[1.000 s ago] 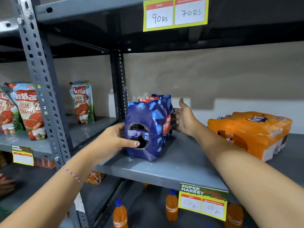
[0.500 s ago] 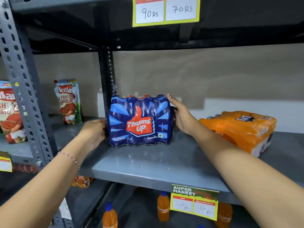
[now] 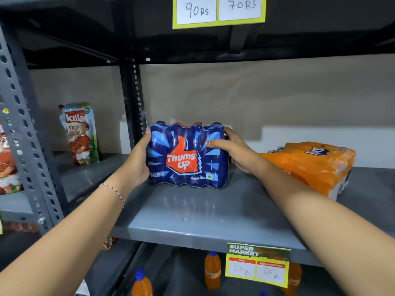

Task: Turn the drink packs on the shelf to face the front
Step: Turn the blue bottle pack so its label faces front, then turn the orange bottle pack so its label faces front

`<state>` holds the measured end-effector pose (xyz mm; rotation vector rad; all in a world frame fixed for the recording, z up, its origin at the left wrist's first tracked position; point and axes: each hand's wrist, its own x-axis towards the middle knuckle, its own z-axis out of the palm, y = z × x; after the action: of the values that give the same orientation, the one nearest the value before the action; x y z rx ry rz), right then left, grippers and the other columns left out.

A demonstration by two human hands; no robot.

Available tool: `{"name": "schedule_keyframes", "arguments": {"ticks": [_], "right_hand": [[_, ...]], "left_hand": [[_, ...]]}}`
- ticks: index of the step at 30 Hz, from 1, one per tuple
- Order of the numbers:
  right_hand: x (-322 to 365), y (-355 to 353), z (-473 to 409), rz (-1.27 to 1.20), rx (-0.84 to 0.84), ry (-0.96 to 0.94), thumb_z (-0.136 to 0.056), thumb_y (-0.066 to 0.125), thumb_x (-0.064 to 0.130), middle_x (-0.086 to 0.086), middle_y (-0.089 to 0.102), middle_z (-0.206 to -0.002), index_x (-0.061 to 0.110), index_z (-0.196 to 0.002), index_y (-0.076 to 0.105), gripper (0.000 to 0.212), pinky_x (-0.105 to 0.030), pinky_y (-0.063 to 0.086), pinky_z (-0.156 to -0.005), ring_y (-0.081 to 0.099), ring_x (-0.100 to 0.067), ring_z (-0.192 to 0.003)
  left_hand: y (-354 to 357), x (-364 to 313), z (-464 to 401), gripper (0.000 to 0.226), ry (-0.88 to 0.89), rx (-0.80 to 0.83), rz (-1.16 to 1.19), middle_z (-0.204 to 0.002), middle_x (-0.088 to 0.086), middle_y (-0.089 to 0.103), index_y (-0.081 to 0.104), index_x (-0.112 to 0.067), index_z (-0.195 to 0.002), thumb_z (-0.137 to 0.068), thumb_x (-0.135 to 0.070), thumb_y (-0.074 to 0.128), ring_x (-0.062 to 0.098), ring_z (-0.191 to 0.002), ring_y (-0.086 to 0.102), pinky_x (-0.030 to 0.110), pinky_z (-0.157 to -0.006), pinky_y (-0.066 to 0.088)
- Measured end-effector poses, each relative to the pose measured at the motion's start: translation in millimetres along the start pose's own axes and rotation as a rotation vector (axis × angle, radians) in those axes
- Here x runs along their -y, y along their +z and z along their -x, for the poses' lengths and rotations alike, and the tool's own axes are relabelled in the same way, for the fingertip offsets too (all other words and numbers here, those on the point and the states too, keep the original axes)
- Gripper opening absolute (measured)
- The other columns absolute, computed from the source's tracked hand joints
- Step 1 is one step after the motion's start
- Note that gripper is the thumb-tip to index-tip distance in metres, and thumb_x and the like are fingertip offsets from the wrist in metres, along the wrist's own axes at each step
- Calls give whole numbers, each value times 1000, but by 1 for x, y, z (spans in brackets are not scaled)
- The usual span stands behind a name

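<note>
Head view: I look down and forward at a grey metal shelf (image 3: 192, 218) between perforated steel uprights.
Blue pack: the blue shrink-wrapped Thums Up drink pack (image 3: 186, 157) stands upright on the shelf toward its left end, its broad red thumb logo face turned squarely to the front.
Left hand: my left hand (image 3: 137, 161) lies flat against the pack's left side, palm on the wrap, fingertips reaching up to its top corner; a thin beaded bracelet (image 3: 115, 194) circles that wrist.
Right hand: my right hand (image 3: 233, 150) cups the pack's right end, thumb pressed on the front face near the upper right, fingers curled round behind the top edge.
Grip: both hands press inward on the pack from opposite sides.
Orange pack: the orange shrink-wrapped drink pack (image 3: 310, 165) lies just beside my right wrist on the same shelf, angled so a corner and a narrow end point forward; its label is only partly readable.
Neighbouring bay: a Kissan tomato sauce pouch (image 3: 80, 133) stands upright on the left-hand shelf, well apart from the blue pack.
Tags: a yellow-bordered price tag (image 3: 257, 267) hangs on the shelf's front lip; another yellow-bordered tag reading 90 Rs and 70 Rs (image 3: 219, 10) hangs from the shelf above.
Below: small orange soda bottles with blue caps (image 3: 212, 270) stand on the lower shelf.
</note>
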<state>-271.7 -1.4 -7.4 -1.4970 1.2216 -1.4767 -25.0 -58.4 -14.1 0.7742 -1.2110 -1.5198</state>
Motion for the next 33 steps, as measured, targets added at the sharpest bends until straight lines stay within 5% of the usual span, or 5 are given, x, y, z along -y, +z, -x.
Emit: {"name": "schedule_keyframes", "arguments": {"ticks": [5, 11, 15, 20, 33], "right_hand": [[25, 1, 4, 86, 22, 77, -67, 86, 49, -2, 70, -124, 15, -133, 49, 83, -46, 53, -100, 71, -21, -110], [100, -51, 43, 425, -141, -72, -97, 51, 51, 6, 63, -127, 26, -124, 58, 37, -40, 44, -97, 55, -13, -117], [98, -148, 48, 669, -342, 18, -96, 50, 55, -8, 66, -126, 13, -124, 63, 53, -34, 42, -81, 59, -25, -111], [37, -237, 61, 882, -393, 395, -90, 52, 63, -17, 71, -116, 4, -107, 70, 64, -35, 44, -78, 62, -27, -88], [11, -279, 95, 546, -398, 228, -75, 67, 69, -24, 68, -77, 0, -73, 62, 69, -36, 50, -70, 66, -31, -70]], "left_hand": [[6, -5, 1, 39, 88, -109, 24, -106, 8, 77, 70, -19, -112, -95, -48, 51, 27, -98, 73, 37, -75, 57], [57, -10, 46, 15, 783, -317, 237, -109, 11, 71, 60, -17, -94, -94, -8, 49, 27, -104, 69, 29, -93, 53], [134, 7, 78, 11, 333, -34, 89, -80, 14, 71, 57, -7, -95, -96, -9, 46, 28, -66, 65, 34, -62, 54], [217, 66, 73, 53, -270, 172, -162, -123, 9, 65, 54, -16, -129, -87, -47, 62, 28, -103, 64, 39, -83, 53], [293, 81, 74, 51, 59, 49, -223, -105, 7, 75, 63, -16, -107, -65, -26, 88, 21, -89, 73, 34, -72, 60]]}}
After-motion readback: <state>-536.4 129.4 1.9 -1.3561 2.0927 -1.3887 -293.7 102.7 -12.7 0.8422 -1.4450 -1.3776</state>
